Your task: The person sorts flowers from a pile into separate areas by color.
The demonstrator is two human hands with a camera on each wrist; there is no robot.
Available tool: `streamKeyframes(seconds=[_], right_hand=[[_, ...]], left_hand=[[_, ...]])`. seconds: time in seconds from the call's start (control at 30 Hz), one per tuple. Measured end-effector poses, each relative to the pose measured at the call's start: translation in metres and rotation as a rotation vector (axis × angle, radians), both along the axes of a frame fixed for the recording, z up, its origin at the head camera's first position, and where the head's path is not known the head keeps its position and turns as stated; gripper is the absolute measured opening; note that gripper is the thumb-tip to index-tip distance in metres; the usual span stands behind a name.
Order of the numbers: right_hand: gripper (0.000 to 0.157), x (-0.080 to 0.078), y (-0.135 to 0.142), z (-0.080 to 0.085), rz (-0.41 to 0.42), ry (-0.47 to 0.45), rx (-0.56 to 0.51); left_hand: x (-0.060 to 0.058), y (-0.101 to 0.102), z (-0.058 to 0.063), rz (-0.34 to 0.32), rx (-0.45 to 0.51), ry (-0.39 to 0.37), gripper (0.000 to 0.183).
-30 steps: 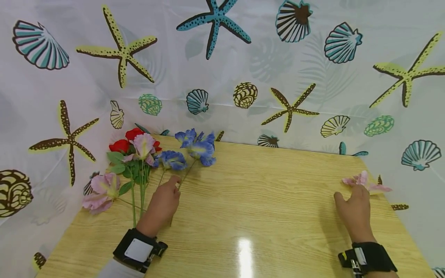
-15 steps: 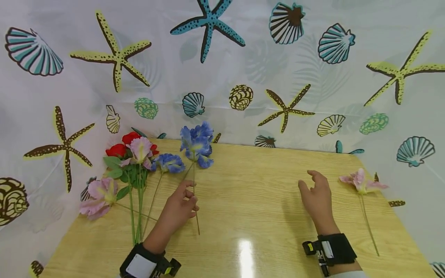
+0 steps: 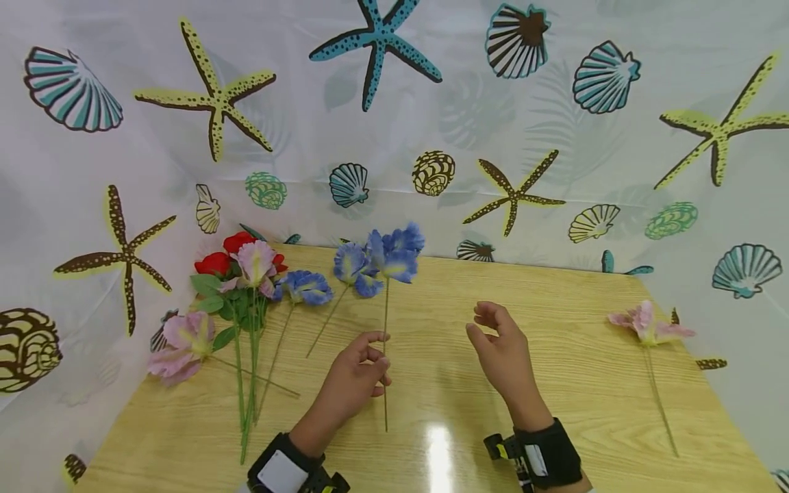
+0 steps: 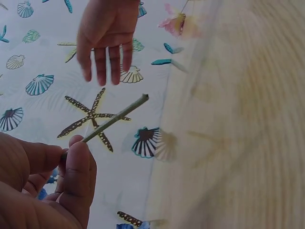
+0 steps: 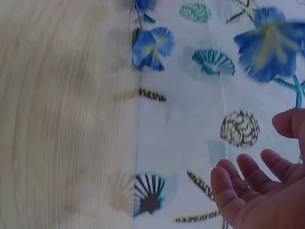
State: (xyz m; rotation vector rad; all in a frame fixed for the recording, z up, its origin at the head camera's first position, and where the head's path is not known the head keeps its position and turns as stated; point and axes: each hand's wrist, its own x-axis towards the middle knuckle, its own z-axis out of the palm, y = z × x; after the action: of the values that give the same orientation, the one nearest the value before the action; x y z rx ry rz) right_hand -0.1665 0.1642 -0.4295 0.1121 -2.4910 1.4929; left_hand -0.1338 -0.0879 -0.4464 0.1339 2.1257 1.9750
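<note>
My left hand (image 3: 354, 375) pinches the thin stem (image 4: 114, 120) of a blue artificial flower (image 3: 397, 253) between thumb and fingers. The bloom stands up beyond the hand, and the stem's lower end points toward me. To the right, my right hand (image 3: 507, 352) hovers over the table with fingers loosely bent and nothing in them. In the right wrist view the held blue bloom (image 5: 269, 45) shows beyond the right thumb, apart from it. Two other blue flowers, one (image 3: 351, 267) just behind the held one and another (image 3: 305, 287) further left, lie on the table.
Red roses (image 3: 214, 263) and a pale pink flower (image 3: 255, 261) lie bunched at the back left. Another pink flower (image 3: 181, 346) lies beside them. A single pink flower (image 3: 650, 325) lies at the right. A shell-print curtain (image 3: 394, 150) borders the wooden table (image 3: 555, 301).
My left hand has lifted a blue flower off the table and carried it right. My right hand has left the pink flower at the right and moved left toward the middle.
</note>
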Motion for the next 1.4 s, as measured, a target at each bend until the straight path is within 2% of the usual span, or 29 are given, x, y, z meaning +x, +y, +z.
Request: streamKeyframes(seconds=[0.23,0.33,0.47,0.67,0.9,0.97,1.2,1.4], right_hand=[[0.035,0.008,-0.041,-0.006,0.139,-0.006,0.008],[0.034,0.012,-0.055,-0.010,0.177,-0.020,-0.020],[0.033,0.017,-0.067,-0.011,0.210,-0.049,-0.073],[0.028,0.023,-0.073,-0.008,0.198,-0.048,-0.127],[0.019,0.039,-0.078,0.018,0.195,-0.036,-0.149],[0.019,0.040,-0.079,0.020,0.190,-0.040,-0.168],[0.024,0.040,-0.078,0.022,0.183,-0.085,-0.246],[0.026,0.041,-0.074,0.019,0.175,-0.114,-0.261]], left_hand=[[0.006,0.016,-0.005,-0.034,0.000,-0.042,0.032],[0.008,0.021,-0.006,-0.056,0.003,-0.021,0.031],[0.011,0.025,-0.006,-0.089,-0.032,0.049,0.027],[0.013,0.031,-0.009,-0.097,-0.110,0.108,0.024],[0.016,0.035,-0.011,-0.103,-0.191,0.128,0.018],[0.017,0.036,-0.010,-0.107,-0.205,0.137,0.016],[0.019,0.039,-0.009,-0.095,-0.191,0.154,0.014],[0.021,0.041,-0.010,-0.103,-0.174,0.143,0.017]])
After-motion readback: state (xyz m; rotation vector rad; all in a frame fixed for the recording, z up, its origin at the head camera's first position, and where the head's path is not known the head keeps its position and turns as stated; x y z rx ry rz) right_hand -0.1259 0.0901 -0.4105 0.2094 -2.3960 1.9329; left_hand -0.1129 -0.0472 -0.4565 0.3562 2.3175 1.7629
